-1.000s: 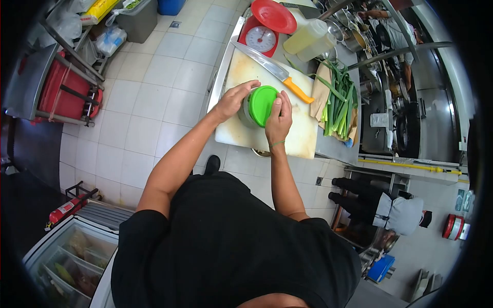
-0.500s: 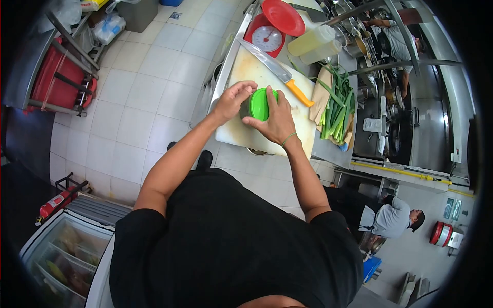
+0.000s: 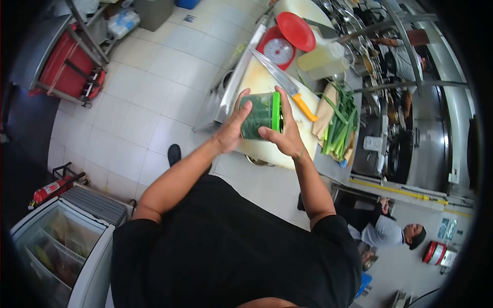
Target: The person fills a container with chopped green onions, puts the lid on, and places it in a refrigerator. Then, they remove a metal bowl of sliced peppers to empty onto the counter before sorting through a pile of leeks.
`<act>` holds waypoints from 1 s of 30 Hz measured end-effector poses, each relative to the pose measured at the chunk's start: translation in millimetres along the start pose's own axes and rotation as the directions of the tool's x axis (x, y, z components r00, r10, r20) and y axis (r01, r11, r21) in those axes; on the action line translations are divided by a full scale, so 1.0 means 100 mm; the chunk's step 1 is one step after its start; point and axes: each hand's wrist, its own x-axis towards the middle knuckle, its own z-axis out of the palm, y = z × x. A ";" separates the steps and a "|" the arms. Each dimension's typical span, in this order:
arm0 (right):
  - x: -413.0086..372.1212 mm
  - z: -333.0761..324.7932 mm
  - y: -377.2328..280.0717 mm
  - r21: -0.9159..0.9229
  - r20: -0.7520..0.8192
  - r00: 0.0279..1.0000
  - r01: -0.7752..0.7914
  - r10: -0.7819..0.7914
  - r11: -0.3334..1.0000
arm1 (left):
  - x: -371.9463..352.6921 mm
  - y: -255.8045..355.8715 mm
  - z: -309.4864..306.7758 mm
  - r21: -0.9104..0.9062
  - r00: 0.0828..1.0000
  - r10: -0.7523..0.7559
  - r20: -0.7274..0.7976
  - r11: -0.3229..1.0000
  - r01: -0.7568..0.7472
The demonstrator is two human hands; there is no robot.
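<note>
A clear container (image 3: 257,114) with dark green contents and a bright green lid is held tilted on its side above the white cutting board (image 3: 255,77). My left hand (image 3: 233,126) grips its base end. On the lid end is my right hand (image 3: 285,128), with its thumb along the clear side. Beyond the hands, a large knife (image 3: 275,72) with a yellow handle lies on the board. Long green leafy stalks (image 3: 339,126) rest on brown paper to the right of the board.
A red scale (image 3: 278,50), a red plate (image 3: 296,32) and pale yellow bottles (image 3: 321,56) stand at the counter's far end. A co-worker (image 3: 385,231) is at the lower right. An open-topped cooler (image 3: 97,256) is at the lower left, with a fire extinguisher (image 3: 51,190) behind it.
The container has been lifted and tipped from upright onto its side, its lid now facing right. Both hands have turned with it. The whole view has shifted slightly.
</note>
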 end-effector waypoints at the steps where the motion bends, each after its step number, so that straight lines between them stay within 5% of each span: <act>1: 0.04 0.06 -0.05 0.012 0.013 1.000 0.023 -0.023 1.000 | -0.06 0.12 0.06 -0.134 0.999 0.039 0.006 0.990 -0.037; 3: 0.11 0.18 -0.13 0.074 0.087 0.992 0.085 -0.091 0.994 | -0.17 0.31 -0.03 -0.079 0.998 0.055 0.003 0.995 -0.054; 6: 0.28 0.35 -0.20 -0.096 0.182 0.922 0.361 -0.341 0.927 | -0.37 0.58 -0.17 -0.146 0.997 -0.013 -0.082 0.989 0.001; 7: 0.33 0.43 -0.25 -0.171 0.229 0.858 0.501 -0.461 0.848 | -0.44 0.74 -0.27 -0.139 0.995 0.002 -0.103 0.990 -0.016; 9: 0.49 0.65 -0.39 -0.102 0.208 0.765 0.637 -0.610 0.764 | -0.63 1.16 -0.51 -0.156 0.920 -0.358 0.161 0.911 0.382; 11: 0.70 0.83 -0.55 -0.106 0.311 0.496 0.866 -0.811 0.489 | -0.77 1.32 -0.66 -0.128 0.924 -0.374 0.075 0.916 0.381; 14: 0.97 1.21 -0.66 -0.011 0.257 0.407 0.908 -0.877 0.418 | -1.01 1.56 -0.81 -0.101 0.954 -0.290 -0.081 0.954 0.282; 16: 1.14 1.51 -0.73 0.106 0.218 0.474 0.858 -0.853 0.503 | -1.04 1.41 -1.04 -0.075 0.966 0.041 -0.254 0.995 -0.061; 18: 1.20 1.94 -0.93 0.335 0.231 0.629 0.665 -0.742 0.668 | -1.20 1.44 -1.17 0.229 0.776 0.463 -0.428 0.886 -0.402; 19: 1.16 2.15 -1.08 0.514 0.273 0.705 0.469 -0.655 0.719 | -1.38 1.54 -1.18 0.453 0.623 0.643 -0.445 0.762 -0.463; 20: 1.13 2.35 -1.22 0.664 0.310 0.770 0.244 -0.557 0.707 | -1.61 1.65 -1.22 0.492 0.553 0.686 -0.473 0.726 -0.481; 21: 1.07 2.53 -1.42 0.787 0.405 0.805 -0.065 -0.433 0.614 | -1.83 1.78 -1.25 0.866 0.427 0.876 -0.226 0.382 -0.324; 22: 1.10 2.67 -1.56 0.820 0.476 0.778 -0.223 -0.410 0.528 | -2.03 1.87 -1.28 0.997 0.390 0.918 0.071 -0.053 -0.056; 25: 1.27 3.22 -2.06 0.595 0.803 0.437 -0.626 -0.406 0.504 | -2.77 2.08 -1.59 0.892 0.372 0.837 0.401 -0.449 0.048; 27: 1.39 3.54 -2.20 0.419 0.887 0.183 -0.707 -0.425 0.570 | -3.04 2.02 -1.74 0.848 0.387 0.822 0.418 -0.506 0.158; 28: 1.42 3.67 -2.30 0.383 0.904 0.134 -0.679 -0.407 0.626 | -3.16 2.01 -1.77 0.856 0.359 0.851 0.383 -0.474 0.209; 29: 1.44 3.85 -2.45 0.359 0.913 0.093 -0.646 -0.398 0.674 | -3.26 2.02 -1.73 0.886 0.290 0.907 0.306 -0.382 0.262; 30: 1.38 4.02 -2.57 0.493 0.851 0.091 -0.479 -0.517 0.726 | -3.20 1.95 -1.77 0.961 0.046 0.992 0.121 -0.129 0.246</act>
